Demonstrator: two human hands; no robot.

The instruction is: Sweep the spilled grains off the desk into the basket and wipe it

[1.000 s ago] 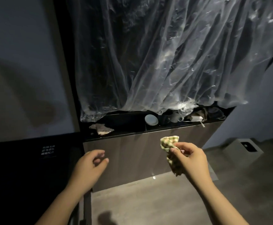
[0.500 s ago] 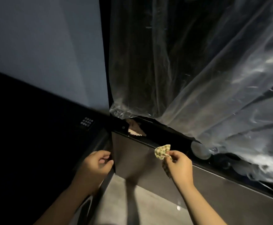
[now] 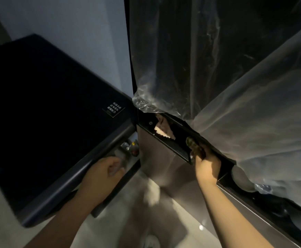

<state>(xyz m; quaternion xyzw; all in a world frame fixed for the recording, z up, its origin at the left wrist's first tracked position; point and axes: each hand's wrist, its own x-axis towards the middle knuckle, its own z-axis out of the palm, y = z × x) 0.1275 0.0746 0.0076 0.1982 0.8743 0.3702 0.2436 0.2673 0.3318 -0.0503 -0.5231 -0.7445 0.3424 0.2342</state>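
Observation:
My right hand grips a crumpled green-checked cloth and presses it onto the dark recessed ledge under the hanging plastic sheet. A pale torn scrap lies on the same ledge, a little to the left of the cloth. My left hand hovers with loosely curled fingers and nothing in it, at the gap beside the dark cabinet; it is blurred. I see no grains and no basket in this dim view.
A clear plastic sheet drapes over the shelf above the ledge. A dark cabinet with a small label fills the left. Small bottles sit in the gap. A pale round dish lies further right on the ledge.
My view has closed in on the ledge's left end. My right hand has moved forward and set the cloth down on the ledge. My left hand has drifted toward the gap.

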